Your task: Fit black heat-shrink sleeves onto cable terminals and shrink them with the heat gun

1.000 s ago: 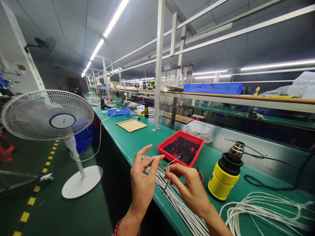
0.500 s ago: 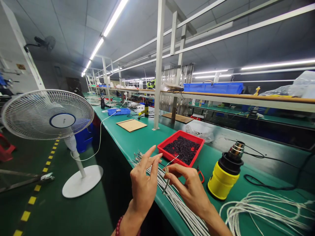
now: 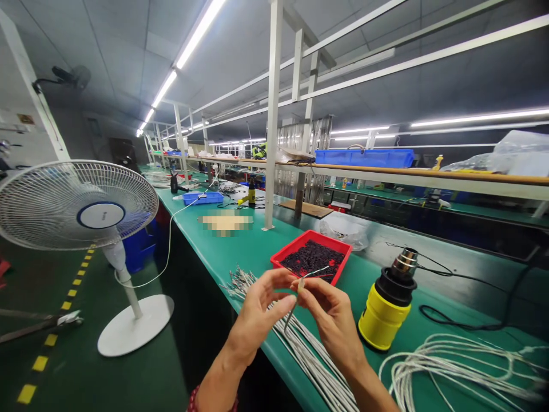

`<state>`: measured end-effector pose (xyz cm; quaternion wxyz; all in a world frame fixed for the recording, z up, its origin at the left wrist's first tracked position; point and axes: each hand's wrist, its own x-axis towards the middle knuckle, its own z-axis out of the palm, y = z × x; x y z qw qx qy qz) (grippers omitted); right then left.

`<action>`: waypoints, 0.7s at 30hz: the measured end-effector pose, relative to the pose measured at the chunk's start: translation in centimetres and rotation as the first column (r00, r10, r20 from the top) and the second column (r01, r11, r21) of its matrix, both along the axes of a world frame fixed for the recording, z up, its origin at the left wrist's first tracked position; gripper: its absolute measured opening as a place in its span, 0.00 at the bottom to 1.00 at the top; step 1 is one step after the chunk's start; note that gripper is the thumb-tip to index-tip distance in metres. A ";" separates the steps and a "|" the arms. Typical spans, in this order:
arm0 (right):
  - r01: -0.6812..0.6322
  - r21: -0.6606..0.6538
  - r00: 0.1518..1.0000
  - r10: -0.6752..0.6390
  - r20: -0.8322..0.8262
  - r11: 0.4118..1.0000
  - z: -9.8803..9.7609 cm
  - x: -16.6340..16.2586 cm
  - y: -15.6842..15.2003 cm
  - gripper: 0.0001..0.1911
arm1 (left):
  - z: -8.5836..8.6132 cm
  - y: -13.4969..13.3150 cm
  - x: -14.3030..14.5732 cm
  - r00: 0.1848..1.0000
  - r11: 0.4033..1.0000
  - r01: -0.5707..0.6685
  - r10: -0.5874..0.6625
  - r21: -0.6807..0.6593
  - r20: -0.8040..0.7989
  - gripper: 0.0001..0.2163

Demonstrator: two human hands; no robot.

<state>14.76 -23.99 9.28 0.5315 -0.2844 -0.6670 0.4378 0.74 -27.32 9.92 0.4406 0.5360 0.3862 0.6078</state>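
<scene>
My right hand (image 3: 337,315) pinches a thin grey cable (image 3: 290,318) near its end between thumb and fingertips. A bare-looking wire sticks out above the grip, over the near edge of a red tray (image 3: 345,262). Close beside it, my left hand (image 3: 257,312) is curved around the cable end, thumb and fingers apart, fingertips near those of the right. Whether they press on the cable is hard to make out. Beneath both hands lies a bundle of white-grey cables (image 3: 315,357) with stripped ends. Small black pieces (image 3: 315,256) fill the tray.
To the right a yellow heat gun (image 3: 384,317) stands nozzle up, near a coil of white cable (image 3: 429,366). A white post (image 3: 271,126) rises from the green bench (image 3: 206,252). A white pedestal fan (image 3: 103,214) stands left. Further back is a blue tray (image 3: 203,198).
My left hand has moved right, from stretched fingers to a curve around the cable end. My right hand still pinches the cable. The view has shifted slightly.
</scene>
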 end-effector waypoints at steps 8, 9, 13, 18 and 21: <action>0.153 0.186 0.980 -0.172 0.094 0.971 0.7 0.8 0.5 0.08 | -1.2 0.8 0.8 0.991 0.998 0.032 -0.039 -0.054 -0.125 0.08; 0.220 0.230 0.961 -0.251 0.114 0.948 0.9 1.1 0.4 0.08 | -1.3 0.9 0.8 0.994 0.998 0.012 -0.019 -0.068 -0.110 0.08; 0.529 0.500 0.777 -0.629 0.041 0.686 1.9 2.2 -0.2 0.14 | -1.5 1.0 0.6 0.995 0.992 -0.013 0.000 -0.125 -0.099 0.08; 0.375 0.748 0.691 -0.703 0.169 0.548 2.0 1.8 -0.6 0.21 | -1.1 0.9 1.1 0.984 0.996 0.026 -0.040 -0.082 -0.176 0.09; 0.351 0.744 0.663 -0.712 0.232 0.569 1.4 1.2 -0.5 0.15 | -1.1 0.9 1.5 0.978 0.999 0.005 -0.015 -0.048 -0.206 0.09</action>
